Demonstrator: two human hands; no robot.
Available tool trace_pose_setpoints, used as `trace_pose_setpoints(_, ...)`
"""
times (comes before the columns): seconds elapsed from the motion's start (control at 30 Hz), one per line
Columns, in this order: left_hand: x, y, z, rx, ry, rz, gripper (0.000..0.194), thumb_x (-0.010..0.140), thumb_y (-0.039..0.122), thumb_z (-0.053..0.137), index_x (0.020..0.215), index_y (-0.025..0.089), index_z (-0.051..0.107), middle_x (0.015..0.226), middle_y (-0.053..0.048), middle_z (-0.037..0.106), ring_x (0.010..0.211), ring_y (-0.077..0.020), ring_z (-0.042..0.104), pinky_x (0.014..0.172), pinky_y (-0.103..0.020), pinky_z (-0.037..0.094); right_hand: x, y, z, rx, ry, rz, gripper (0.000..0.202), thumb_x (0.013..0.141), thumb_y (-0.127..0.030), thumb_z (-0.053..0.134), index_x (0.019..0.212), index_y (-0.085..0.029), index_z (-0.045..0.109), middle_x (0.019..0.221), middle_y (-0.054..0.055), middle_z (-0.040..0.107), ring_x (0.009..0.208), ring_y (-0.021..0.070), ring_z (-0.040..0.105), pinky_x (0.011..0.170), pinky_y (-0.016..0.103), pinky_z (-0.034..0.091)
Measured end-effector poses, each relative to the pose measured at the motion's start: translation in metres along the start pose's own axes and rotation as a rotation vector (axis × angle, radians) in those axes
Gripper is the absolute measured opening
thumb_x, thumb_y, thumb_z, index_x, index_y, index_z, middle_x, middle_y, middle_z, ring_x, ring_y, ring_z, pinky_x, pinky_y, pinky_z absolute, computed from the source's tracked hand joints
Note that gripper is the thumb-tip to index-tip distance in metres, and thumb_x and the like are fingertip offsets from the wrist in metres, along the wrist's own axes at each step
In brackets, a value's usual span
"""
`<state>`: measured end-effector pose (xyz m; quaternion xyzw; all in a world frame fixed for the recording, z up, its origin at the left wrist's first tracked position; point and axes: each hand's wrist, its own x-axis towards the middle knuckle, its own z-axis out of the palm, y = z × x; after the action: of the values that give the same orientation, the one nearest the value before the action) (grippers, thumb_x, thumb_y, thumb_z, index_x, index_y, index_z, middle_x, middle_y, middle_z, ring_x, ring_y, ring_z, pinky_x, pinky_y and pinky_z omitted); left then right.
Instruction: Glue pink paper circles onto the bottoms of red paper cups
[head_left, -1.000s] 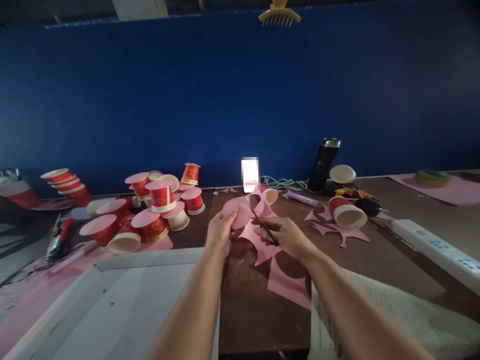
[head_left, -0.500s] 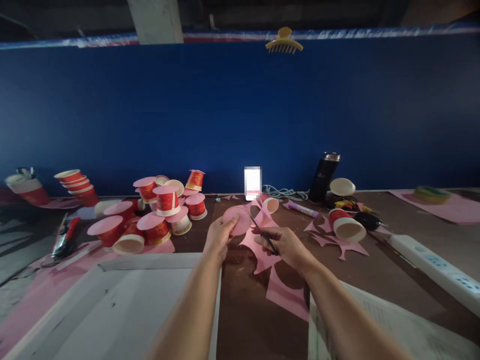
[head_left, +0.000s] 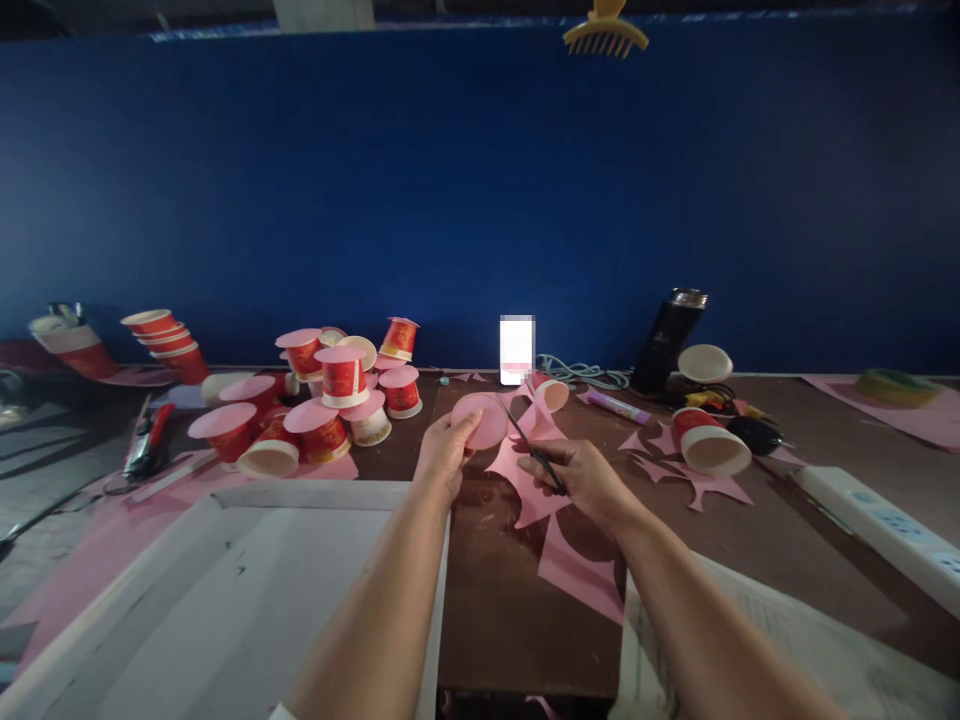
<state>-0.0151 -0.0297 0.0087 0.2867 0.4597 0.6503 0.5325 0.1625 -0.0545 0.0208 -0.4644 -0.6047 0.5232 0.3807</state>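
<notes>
Between thumb and fingers, my left hand (head_left: 448, 452) pinches a round pink paper disc (head_left: 487, 422). My right hand (head_left: 581, 478) is closed on dark-handled scissors (head_left: 538, 456), whose blades reach up to the disc's right edge. Below and behind the scissors lie cut pink paper scraps (head_left: 534, 497). Just beyond them, a paper cup (head_left: 553, 394) rests on its side. To the left of my left hand stands a cluster of red paper cups (head_left: 343, 380), many topped with pink discs.
A white box lid (head_left: 315, 580) takes up the front left. Along the blue partition (head_left: 450, 180) are a lit phone (head_left: 517, 350), a cable and a black flask (head_left: 666, 342). A white power strip (head_left: 885, 530) lies at the right, and stacked cups (head_left: 169, 345) lean at the left.
The camera has tilted down, so the scene sits higher and slightly to the right. Both hands keep their holds on the paper disc and the scissors.
</notes>
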Motion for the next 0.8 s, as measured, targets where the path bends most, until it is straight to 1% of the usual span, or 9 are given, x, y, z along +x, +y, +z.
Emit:
trace_pose_setpoints(0.1,-0.003,0.002,0.003,-0.145,0.018,-0.059,0.043,0.049,0.036,0.088,0.077,0.013,0.063,0.064,0.001,0.060,0.051,-0.0046,0.052,0.044,-0.014,0.036,0.000,0.000,0.001,0.001,0.016,-0.021,0.054,0.065,-0.048,0.076,0.104,-0.010,0.073,0.055,-0.003,0.051,0.049,0.0073,0.044,0.051,0.025,0.036)
trace_pose_setpoints(0.17,-0.006,0.003,0.005,-0.242,0.007,-0.176,0.039,0.053,0.032,0.087,0.076,0.013,0.062,0.062,0.003,0.059,0.047,-0.0035,0.049,0.043,-0.014,0.038,0.000,0.000,0.001,0.004,0.024,-0.031,0.055,0.065,-0.048,0.076,0.104,-0.010,0.073,0.056,-0.002,0.052,0.050,0.0077,0.045,0.051,0.025,0.037)
trace_pose_setpoints(0.27,-0.011,0.004,0.006,-0.283,-0.069,-0.371,0.029,0.061,0.024,0.083,0.072,0.013,0.059,0.057,0.003,0.056,0.045,-0.0036,0.048,0.042,-0.014,0.040,0.001,0.000,0.001,0.012,0.038,-0.037,0.056,0.064,-0.049,0.076,0.103,-0.010,0.073,0.056,-0.001,0.054,0.049,0.0081,0.047,0.051,0.025,0.037)
trace_pose_setpoints(0.33,-0.012,0.003,0.006,-0.266,-0.130,-0.423,0.022,0.065,0.018,0.080,0.071,0.013,0.060,0.057,0.003,0.056,0.045,-0.0037,0.049,0.041,-0.014,0.039,0.001,0.001,0.000,0.026,0.048,-0.039,0.057,0.064,-0.048,0.077,0.105,-0.009,0.073,0.056,-0.002,0.054,0.049,0.0079,0.047,0.051,0.025,0.037)
trace_pose_setpoints(0.4,-0.012,0.003,0.005,-0.263,-0.152,-0.410,0.017,0.067,0.013,0.077,0.073,0.013,0.061,0.058,0.003,0.056,0.045,-0.0030,0.049,0.041,-0.014,0.039,0.001,0.001,0.000,0.045,0.039,-0.037,0.056,0.062,-0.046,0.079,0.105,-0.010,0.073,0.056,-0.002,0.054,0.050,0.0079,0.048,0.051,0.025,0.038)
trace_pose_setpoints(0.5,-0.009,0.001,0.005,-0.264,-0.101,-0.343,0.019,0.066,0.012,0.077,0.075,0.012,0.061,0.061,0.003,0.058,0.045,-0.0017,0.049,0.042,-0.013,0.039,0.002,0.001,0.001,0.074,0.014,-0.022,0.055,0.060,-0.044,0.080,0.104,-0.010,0.073,0.058,-0.001,0.056,0.052,0.0085,0.049,0.051,0.025,0.039)
trace_pose_setpoints(0.6,-0.007,-0.001,0.004,-0.211,-0.050,-0.223,0.026,0.061,0.016,0.081,0.074,0.013,0.059,0.060,0.004,0.057,0.046,-0.0017,0.048,0.042,-0.013,0.037,0.004,0.004,0.000,0.082,0.002,-0.016,0.056,0.061,-0.043,0.080,0.105,-0.010,0.073,0.059,-0.001,0.057,0.053,0.0087,0.049,0.052,0.025,0.040)
trace_pose_setpoints(0.67,-0.007,-0.002,0.004,-0.154,-0.050,-0.167,0.031,0.057,0.020,0.084,0.072,0.014,0.057,0.058,0.005,0.055,0.046,-0.0023,0.048,0.043,-0.013,0.037,0.005,0.006,0.000,0.066,0.005,-0.022,0.055,0.063,-0.043,0.079,0.106,-0.010,0.072,0.059,-0.001,0.057,0.053,0.0087,0.049,0.052,0.025,0.040)
trace_pose_setpoints(0.8,-0.010,-0.002,0.004,-0.054,-0.090,-0.136,0.035,0.054,0.027,0.085,0.070,0.014,0.057,0.055,0.005,0.053,0.045,-0.0027,0.045,0.042,-0.015,0.035,0.005,0.007,-0.001,0.053,0.010,-0.049,0.052,0.065,-0.042,0.079,0.106,-0.011,0.072,0.065,0.001,0.059,0.056,0.0097,0.052,0.053,0.025,0.042)
